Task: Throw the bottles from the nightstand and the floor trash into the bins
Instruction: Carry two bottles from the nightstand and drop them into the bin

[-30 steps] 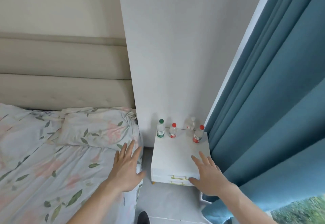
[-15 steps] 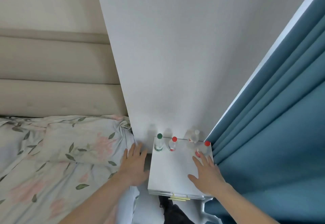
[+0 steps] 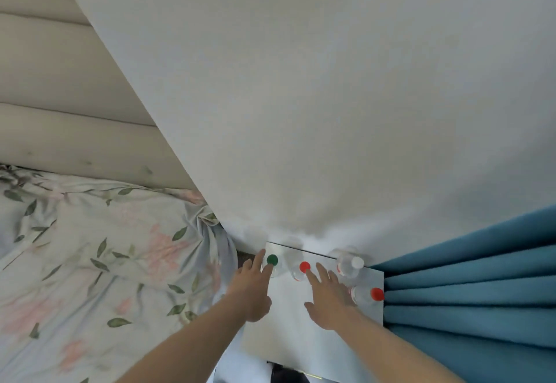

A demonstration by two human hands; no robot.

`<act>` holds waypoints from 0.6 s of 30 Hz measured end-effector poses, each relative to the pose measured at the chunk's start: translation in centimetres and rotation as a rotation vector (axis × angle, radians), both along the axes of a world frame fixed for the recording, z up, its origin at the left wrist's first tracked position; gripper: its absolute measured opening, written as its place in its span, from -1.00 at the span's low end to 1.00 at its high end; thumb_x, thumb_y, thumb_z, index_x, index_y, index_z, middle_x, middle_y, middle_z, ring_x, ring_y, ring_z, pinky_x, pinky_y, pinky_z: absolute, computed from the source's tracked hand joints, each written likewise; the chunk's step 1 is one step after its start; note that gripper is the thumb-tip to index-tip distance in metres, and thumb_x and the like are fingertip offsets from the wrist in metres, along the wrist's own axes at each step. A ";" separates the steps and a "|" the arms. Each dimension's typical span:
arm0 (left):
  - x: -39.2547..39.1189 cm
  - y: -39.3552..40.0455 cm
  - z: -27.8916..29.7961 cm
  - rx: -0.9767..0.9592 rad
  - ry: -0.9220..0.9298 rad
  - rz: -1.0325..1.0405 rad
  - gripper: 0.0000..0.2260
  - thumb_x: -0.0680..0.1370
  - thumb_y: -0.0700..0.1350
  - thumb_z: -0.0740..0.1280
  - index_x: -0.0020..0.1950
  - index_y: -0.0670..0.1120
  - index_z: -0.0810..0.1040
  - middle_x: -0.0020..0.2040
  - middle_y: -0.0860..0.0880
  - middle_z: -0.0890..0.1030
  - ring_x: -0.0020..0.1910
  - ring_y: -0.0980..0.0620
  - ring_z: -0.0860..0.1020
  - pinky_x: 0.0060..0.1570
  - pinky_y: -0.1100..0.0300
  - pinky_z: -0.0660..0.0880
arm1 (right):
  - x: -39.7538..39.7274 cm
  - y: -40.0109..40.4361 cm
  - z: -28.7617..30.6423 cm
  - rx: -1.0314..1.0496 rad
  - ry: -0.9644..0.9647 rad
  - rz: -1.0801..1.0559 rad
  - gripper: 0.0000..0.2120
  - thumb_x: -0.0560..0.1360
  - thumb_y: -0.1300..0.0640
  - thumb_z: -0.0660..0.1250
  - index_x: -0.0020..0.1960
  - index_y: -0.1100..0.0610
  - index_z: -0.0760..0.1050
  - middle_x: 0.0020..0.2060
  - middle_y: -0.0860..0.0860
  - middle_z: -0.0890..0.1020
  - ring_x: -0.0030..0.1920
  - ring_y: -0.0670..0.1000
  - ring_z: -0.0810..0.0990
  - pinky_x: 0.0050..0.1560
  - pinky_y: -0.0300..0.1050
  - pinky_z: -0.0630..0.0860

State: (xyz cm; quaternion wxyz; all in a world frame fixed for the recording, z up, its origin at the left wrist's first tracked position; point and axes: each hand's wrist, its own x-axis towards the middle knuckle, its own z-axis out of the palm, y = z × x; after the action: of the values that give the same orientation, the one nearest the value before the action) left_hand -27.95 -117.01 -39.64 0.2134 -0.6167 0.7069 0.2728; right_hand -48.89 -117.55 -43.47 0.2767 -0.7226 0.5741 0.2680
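4 bottles on nightstand (image 3: pixel 279 322) by wall. Left hand (image 3: pixel 251 288) spread, fingers at green-cap bottle (image 3: pixel 272 262); right hand (image 3: pixel 328 298) spread near red-cap bottle (image 3: pixel 302 271). Prob light, thin plastic, tippy, so grab mid-body, not cap.

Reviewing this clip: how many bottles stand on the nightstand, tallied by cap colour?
Green cap: 1
Red cap: 2
White cap: 1
Total: 4 bottles
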 end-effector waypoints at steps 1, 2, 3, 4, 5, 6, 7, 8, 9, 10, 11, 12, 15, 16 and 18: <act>-0.3 -0.6 -0.9 0.011 0.013 0.005 -0.35 0.58 -0.02 0.28 0.62 -0.02 0.09 0.66 0.00 -0.22 0.55 -0.14 0.15 0.45 -0.16 0.22 | 0.4 -0.9 -1.1 0.002 -0.002 0.015 -0.26 0.65 -0.12 0.20 0.67 0.01 -0.13 0.66 0.03 -0.14 0.61 0.20 0.03 0.50 0.15 0.26; -0.6 -1.2 -1.9 0.019 0.036 0.009 -0.35 0.57 -0.04 0.29 0.61 -0.03 0.11 0.66 0.00 -0.23 0.53 -0.15 0.18 0.42 -0.12 0.29 | 0.8 -1.7 -2.1 0.004 -0.006 0.029 -0.28 0.65 -0.11 0.20 0.66 0.01 -0.10 0.65 0.04 -0.13 0.60 0.21 0.08 0.46 0.14 0.31; -0.8 -1.6 -3.0 0.030 0.060 0.015 -0.36 0.55 -0.06 0.29 0.60 -0.04 0.14 0.66 0.00 -0.23 0.51 -0.16 0.22 0.39 -0.08 0.35 | 1.2 -2.4 -3.1 0.010 -0.012 0.037 -0.30 0.65 -0.10 0.21 0.65 0.01 -0.06 0.65 0.04 -0.12 0.57 0.21 0.12 0.43 0.13 0.34; -0.9 -2.0 -4.0 0.043 0.077 0.017 -0.38 0.54 -0.09 0.29 0.58 -0.05 0.17 0.66 0.00 -0.23 0.48 -0.17 0.24 0.36 -0.06 0.39 | 1.5 -3.0 -4.0 0.020 -0.016 0.040 -0.33 0.64 -0.08 0.22 0.63 0.01 -0.02 0.65 0.04 -0.12 0.55 0.21 0.16 0.40 0.12 0.37; -1.0 -2.4 -4.9 0.055 0.085 0.015 -0.40 0.53 -0.11 0.29 0.56 -0.05 0.20 0.66 -0.01 -0.23 0.46 -0.18 0.27 0.34 -0.05 0.40 | 1.8 -3.5 -4.8 0.031 -0.021 0.040 -0.36 0.64 -0.05 0.22 0.62 0.02 0.02 0.65 0.04 -0.12 0.52 0.21 0.21 0.37 0.12 0.39; -1.0 -2.6 -5.7 0.066 0.085 0.009 -0.41 0.52 -0.13 0.29 0.55 -0.05 0.23 0.66 -0.01 -0.22 0.44 -0.19 0.28 0.33 -0.04 0.42 | 2.1 -3.9 -5.6 0.052 -0.024 0.033 -0.39 0.65 -0.03 0.22 0.61 0.03 0.05 0.64 0.03 -0.13 0.48 0.22 0.26 0.34 0.11 0.42; -1.1 -2.9 -6.4 0.073 0.084 0.005 -0.42 0.52 -0.14 0.29 0.54 -0.06 0.25 0.66 -0.01 -0.21 0.43 -0.20 0.29 0.31 -0.04 0.43 | 2.2 -4.2 -6.4 0.077 -0.028 0.021 -0.41 0.65 0.00 0.22 0.60 0.05 0.08 0.64 0.02 -0.15 0.46 0.22 0.29 0.31 0.09 0.45; -1.2 -3.0 -7.0 0.082 0.080 -0.004 -0.43 0.51 -0.16 0.29 0.52 -0.07 0.27 0.66 -0.02 -0.20 0.42 -0.20 0.31 0.29 -0.03 0.44 | 2.3 -4.3 -7.1 0.106 -0.034 -0.003 -0.42 0.64 0.04 0.22 0.59 0.06 0.10 0.64 0.01 -0.17 0.44 0.21 0.33 0.29 0.07 0.47; -1.3 -3.1 -7.5 0.086 0.080 -0.009 -0.45 0.51 -0.17 0.29 0.50 -0.08 0.29 0.65 -0.02 -0.18 0.39 -0.21 0.33 0.26 -0.03 0.44 | 2.2 -4.4 -8.0 0.128 -0.040 -0.021 -0.42 0.63 0.09 0.23 0.59 0.07 0.12 0.64 0.01 -0.16 0.42 0.20 0.37 0.27 0.03 0.48; -1.5 -3.1 -7.9 0.087 0.086 -0.007 -0.49 0.51 -0.19 0.29 0.47 -0.10 0.33 0.65 -0.02 -0.13 0.35 -0.20 0.37 0.22 -0.03 0.45 | 2.2 -4.4 -8.8 0.136 -0.051 -0.042 -0.42 0.61 0.16 0.24 0.58 0.08 0.14 0.63 0.02 -0.13 0.40 0.18 0.41 0.25 -0.01 0.49; -1.7 -3.2 -8.2 0.088 0.094 0.005 -0.54 0.50 -0.21 0.29 0.41 -0.12 0.38 0.62 -0.02 -0.06 0.28 -0.19 0.41 0.16 -0.02 0.47 | 2.0 -4.3 -9.5 0.134 -0.064 -0.064 -0.42 0.58 0.21 0.25 0.56 0.09 0.16 0.62 0.02 -0.06 0.37 0.14 0.45 0.22 -0.05 0.51; -1.8 -3.3 -8.4 0.086 0.101 0.026 -0.61 0.50 -0.23 0.29 0.34 -0.13 0.43 0.58 -0.03 0.04 0.19 -0.16 0.44 0.08 0.01 0.48 | 1.9 -4.4 -10.1 0.123 -0.080 -0.083 -0.41 0.56 0.24 0.27 0.54 0.07 0.20 0.58 0.01 0.03 0.34 0.10 0.47 0.18 -0.10 0.52; -1.5 -3.2 -8.5 0.050 0.129 0.093 -0.73 0.54 -0.26 0.29 0.25 -0.16 0.54 0.43 -0.03 0.21 0.04 -0.08 0.46 -0.07 0.08 0.47 | 1.6 -4.4 -10.6 0.067 -0.139 -0.143 -0.48 0.52 0.34 0.34 0.41 0.02 0.37 0.37 -0.05 0.30 0.15 0.04 0.51 0.09 -0.18 0.56; -1.3 -2.9 -8.4 0.033 0.143 0.122 -0.71 0.56 -0.25 0.28 0.27 -0.14 0.55 0.42 -0.01 0.22 0.03 -0.07 0.47 -0.04 0.07 0.51 | 1.5 -4.4 -10.3 0.050 -0.154 -0.149 -0.54 0.53 0.35 0.35 0.35 0.02 0.41 0.31 -0.05 0.34 0.10 0.04 0.51 0.07 -0.18 0.56; -0.6 -1.7 -7.5 -0.004 0.189 0.205 -0.69 0.58 -0.23 0.27 0.31 -0.08 0.57 0.41 0.05 0.25 0.06 -0.04 0.48 0.05 0.05 0.55 | 1.4 -3.9 -9.2 0.026 -0.183 -0.150 -0.64 0.56 0.29 0.36 0.30 0.02 0.44 0.24 -0.05 0.35 0.06 0.03 0.51 0.06 -0.19 0.54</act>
State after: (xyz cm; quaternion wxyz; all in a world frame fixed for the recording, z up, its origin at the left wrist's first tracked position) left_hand -28.56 -118.66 -47.12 0.1155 -0.6577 0.6577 0.3485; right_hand -47.53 -121.49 -52.67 0.3562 -0.6955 0.5953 0.1870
